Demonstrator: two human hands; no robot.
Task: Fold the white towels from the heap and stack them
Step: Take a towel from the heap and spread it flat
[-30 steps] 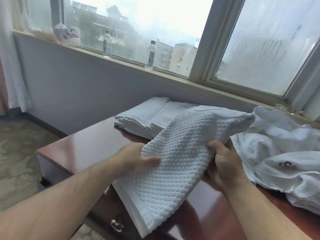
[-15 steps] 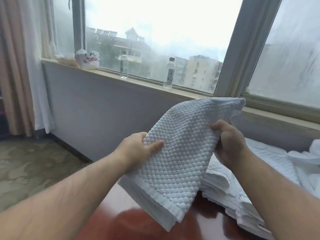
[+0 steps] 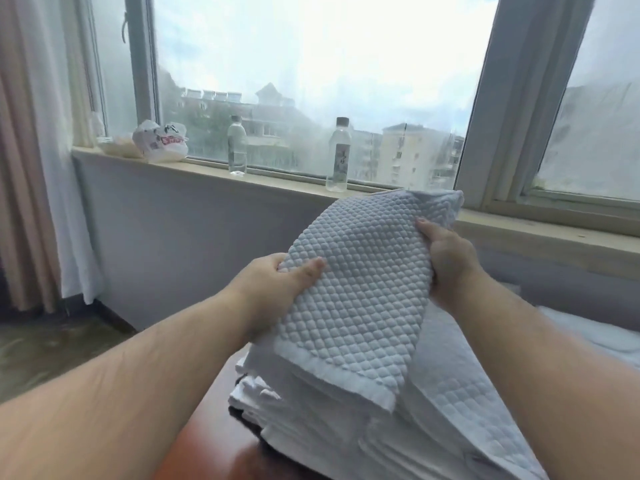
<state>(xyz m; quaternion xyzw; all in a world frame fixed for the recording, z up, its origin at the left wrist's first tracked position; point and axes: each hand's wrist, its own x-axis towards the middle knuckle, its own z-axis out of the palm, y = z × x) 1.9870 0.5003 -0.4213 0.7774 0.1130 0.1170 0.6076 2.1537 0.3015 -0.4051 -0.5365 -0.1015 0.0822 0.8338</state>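
Half a second ago the folded towel (image 3: 353,292) hung in the air, with its lower hem over bare wood at the 9 o'clock side of the stack (image 3: 346,427). Now the towel is lower and nearer to the stack, and its hem lies over the stack's near left corner; I cannot tell if the hem touches it. Both hands kept their places on the towel. The left hand (image 3: 273,289) holds the 9 o'clock edge, its grip clamped on the cloth with the thumb on top. The right hand (image 3: 446,261) holds the 3 o'clock edge, its grip also clamped on the towel, with the thumb over the upper face. The towel's far end is raised toward 12 o'clock. The stack stands on the red-brown desk (image 3: 214,445), at 5 o'clock from the towel.

On the windowsill (image 3: 277,181), at 10 o'clock, a white plastic bag (image 3: 161,142) has red printed characters and a small dark square code, both too blurred to read. A clear bottle (image 3: 237,145) stands at 11 o'clock. A second bottle (image 3: 338,155), at 12 o'clock, has a pale label with dark marks that I cannot read.
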